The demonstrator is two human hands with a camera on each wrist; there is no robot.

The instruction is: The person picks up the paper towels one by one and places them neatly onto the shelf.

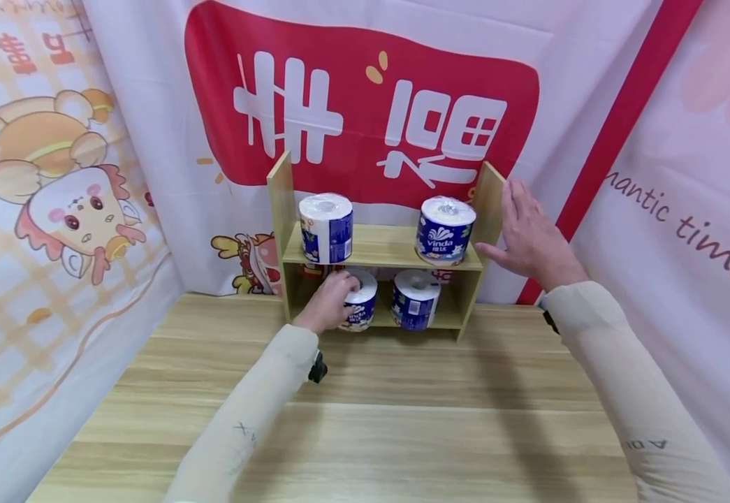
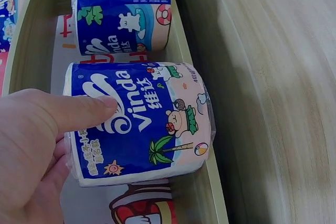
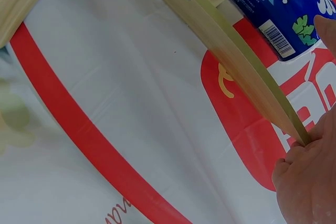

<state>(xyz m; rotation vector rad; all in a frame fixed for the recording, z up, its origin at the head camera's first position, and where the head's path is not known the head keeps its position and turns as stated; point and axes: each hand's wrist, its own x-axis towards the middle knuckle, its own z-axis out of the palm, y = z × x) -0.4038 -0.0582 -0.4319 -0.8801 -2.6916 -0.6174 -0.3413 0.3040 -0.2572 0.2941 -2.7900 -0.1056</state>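
A two-tier wooden shelf (image 1: 377, 246) stands against the fabric backdrop. On its lower tier, my left hand (image 1: 333, 300) grips a blue-and-white toilet paper roll (image 2: 136, 124), the thumb pressed across its printed wrapper. Beside it on that tier stands a second toilet paper roll (image 1: 415, 300). Up on the top tier are two more, one toilet paper roll (image 1: 327, 230) at the left and one toilet paper roll (image 1: 445, 234) at the right. My right hand (image 1: 531, 234) rests against the right side panel (image 1: 489, 202), its fingers straight and its thumb spread toward the upper right roll.
The shelf sits at the back of a wood-grain table (image 1: 390, 440). Printed fabric hangs behind it and on both sides, with a large red panel (image 1: 358, 49) at the back. The left side panel (image 1: 281, 195) rises above the upper tier.
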